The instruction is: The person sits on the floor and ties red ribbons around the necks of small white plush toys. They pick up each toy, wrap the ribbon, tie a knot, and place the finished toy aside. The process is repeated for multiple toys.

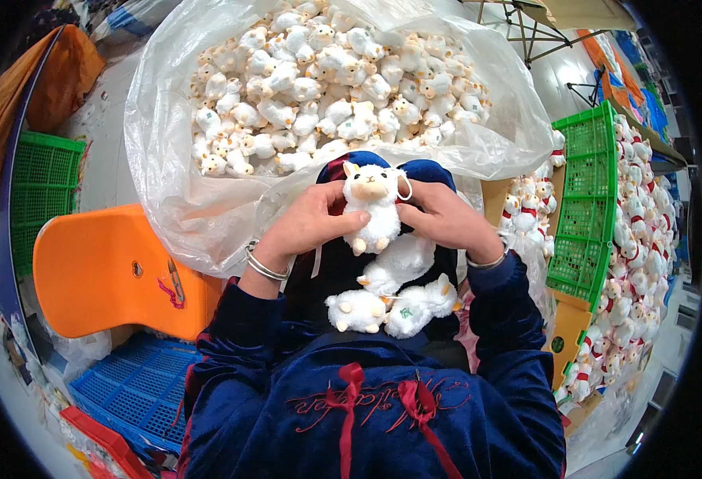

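Between my two hands, above my lap, I hold a small white plush alpaca [372,203] upright, its tan muzzle toward me and a white loop at its head. My left hand [313,219] grips one side, thumb across its front. My right hand [447,214] closes on the other side; its fingertips are hidden behind the toy. Several more white plush toys lie in my lap: one [403,263] just under the held one, another [356,310] at the left, and one with a green mark [423,306] at the right.
Ahead, a big clear plastic sheet [159,152] bears a heap of white plush toys [319,88]. An orange chair [111,271] with small snips [175,281] stands left, above a blue crate [131,391]. At right are a green crate [583,207] and plush toys with red scarves [630,271].
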`<state>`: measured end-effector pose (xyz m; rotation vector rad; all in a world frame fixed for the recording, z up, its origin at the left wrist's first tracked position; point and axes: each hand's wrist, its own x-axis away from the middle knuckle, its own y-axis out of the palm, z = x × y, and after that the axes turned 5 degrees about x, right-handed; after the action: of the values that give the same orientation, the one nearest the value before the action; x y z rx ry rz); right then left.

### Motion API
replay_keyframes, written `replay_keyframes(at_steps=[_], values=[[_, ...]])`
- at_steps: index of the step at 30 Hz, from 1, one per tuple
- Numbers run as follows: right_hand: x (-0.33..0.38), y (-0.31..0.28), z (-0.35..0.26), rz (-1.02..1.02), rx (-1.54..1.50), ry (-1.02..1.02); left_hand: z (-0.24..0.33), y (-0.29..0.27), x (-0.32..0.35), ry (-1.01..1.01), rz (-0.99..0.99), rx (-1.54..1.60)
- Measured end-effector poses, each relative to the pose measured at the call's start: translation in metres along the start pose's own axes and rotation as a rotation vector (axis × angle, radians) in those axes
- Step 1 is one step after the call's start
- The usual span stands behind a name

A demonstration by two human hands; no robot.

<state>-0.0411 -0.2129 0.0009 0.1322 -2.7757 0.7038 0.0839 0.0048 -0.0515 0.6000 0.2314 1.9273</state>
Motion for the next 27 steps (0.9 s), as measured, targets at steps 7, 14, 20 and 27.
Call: replay_keyframes(at_steps=[7,14,20,27], values=[[0.002,0.029,0.001,0.356,0.241,-0.028,0.009,0.004,0.002,-0.038,0.108,-0.363],[0.016,0.027,0.0,0.387,0.309,0.015,0.013,0.011,-0.003,-0.065,0.17,-0.587],[0.032,0.021,0.001,0.317,0.325,0.057,0.018,0.024,-0.004,-0.074,0.167,-0.638],[0.039,0.025,-0.009,0.261,0.098,0.098,0.014,0.025,-0.007,-0.054,0.156,-0.686]])
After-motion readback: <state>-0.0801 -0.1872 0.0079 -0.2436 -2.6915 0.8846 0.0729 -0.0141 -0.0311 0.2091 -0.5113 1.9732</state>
